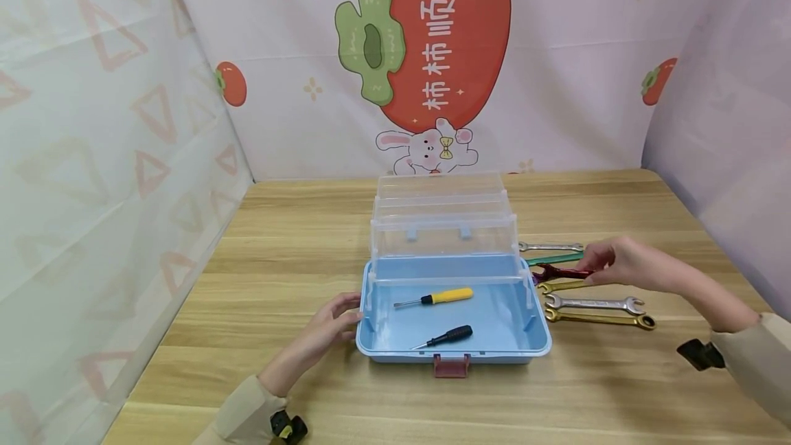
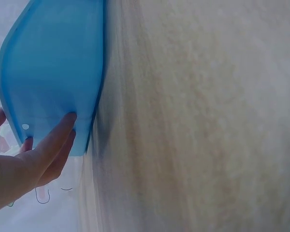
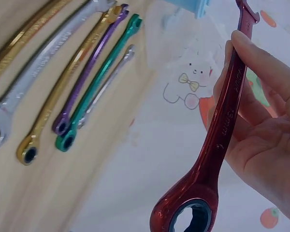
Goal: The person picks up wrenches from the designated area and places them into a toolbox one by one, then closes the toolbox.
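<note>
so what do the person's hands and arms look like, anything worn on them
The left hand and right hand are bare, without gloves. The left sleeve and right sleeve are pale beige, leaving the wrists uncovered. A small black device shows beside each sleeve.

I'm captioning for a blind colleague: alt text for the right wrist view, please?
A right hand grips a red ratcheting combination wrench; beyond it, six other wrenches lie side by side on a wood-grain table.

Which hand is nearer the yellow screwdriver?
Left. The left hand touches the blue box, left of the yellow screwdriver; the right hand, holding the red wrench, is farther off, rightward.
</note>
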